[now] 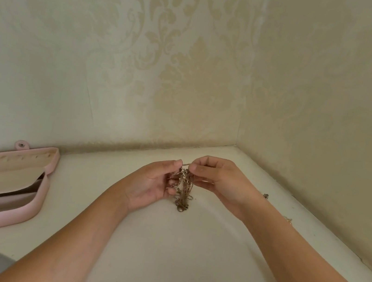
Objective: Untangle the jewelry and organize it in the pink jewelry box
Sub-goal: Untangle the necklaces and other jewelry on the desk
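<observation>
In the corner of the tabletop (187, 250): a tangle of chains (183, 189) is held up between the two hands, near the wall.
Left grip (154, 181): closed on the tangle; thumb and forefinger pinch its top strand, and the lower fingers curl against its side.
Right grip (220, 181): closed on the same top strand, fingertips pinching just beside the left pinch.
Strand between the pinches: short, taut, roughly level, running left to right.
Tangle, long axis: vertical; the bulk hangs straight down from the strand, below and between both grips. Whether its lower end touches the tabletop cannot be told.
Pink jewelry box (41, 196): open on the tabletop, well apart to the left of the tangle, nearer the left grip. Its contents are not clear.
Other pieces (265, 196): small items lie on the tabletop beyond the right wrist, too small to identify.
Step in hand (judgement): untangling; nothing is yet freed for the box.
Coming move (judgement): it turns on the level strand. Drawing the pinches apart sideways works across the hanging mass.
Risk (judgement): a hard pull may tighten the knot.
</observation>
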Available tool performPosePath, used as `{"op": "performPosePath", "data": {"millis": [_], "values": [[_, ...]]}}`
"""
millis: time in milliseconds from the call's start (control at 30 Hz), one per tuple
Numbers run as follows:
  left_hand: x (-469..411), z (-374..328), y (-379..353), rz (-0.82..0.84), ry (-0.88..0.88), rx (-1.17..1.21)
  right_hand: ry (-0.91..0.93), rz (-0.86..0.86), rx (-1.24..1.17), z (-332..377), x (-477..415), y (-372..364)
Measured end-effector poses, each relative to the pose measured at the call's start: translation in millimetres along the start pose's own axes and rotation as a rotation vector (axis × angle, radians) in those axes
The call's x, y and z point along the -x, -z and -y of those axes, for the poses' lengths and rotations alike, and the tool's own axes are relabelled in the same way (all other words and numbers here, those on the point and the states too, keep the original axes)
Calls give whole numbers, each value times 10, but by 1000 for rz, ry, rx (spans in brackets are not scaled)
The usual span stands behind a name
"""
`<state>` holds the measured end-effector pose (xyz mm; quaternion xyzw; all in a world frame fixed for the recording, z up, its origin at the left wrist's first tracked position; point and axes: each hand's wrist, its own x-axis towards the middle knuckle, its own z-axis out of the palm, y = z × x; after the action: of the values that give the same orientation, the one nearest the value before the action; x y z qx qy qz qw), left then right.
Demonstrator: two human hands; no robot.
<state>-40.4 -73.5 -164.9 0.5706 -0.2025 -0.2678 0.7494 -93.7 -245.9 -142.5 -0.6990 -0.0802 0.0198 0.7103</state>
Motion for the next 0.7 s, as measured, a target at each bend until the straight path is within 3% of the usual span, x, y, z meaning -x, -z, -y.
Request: {"op": "performPosePath", "data": {"millis": [267,433,567,700], "values": [[-4,4,6,72,-25,-17,-55,63,-104,-26,-6,-45],[-15,18,-3,52,-97,-41,-14,-70,251,-31,-6,-62],[-10,1,4,71,-61,64,-67,53,150,-25,-8,-47],[37,0,-55,102,14,-8,-68,-8,-48,-40,-44,24]]}}
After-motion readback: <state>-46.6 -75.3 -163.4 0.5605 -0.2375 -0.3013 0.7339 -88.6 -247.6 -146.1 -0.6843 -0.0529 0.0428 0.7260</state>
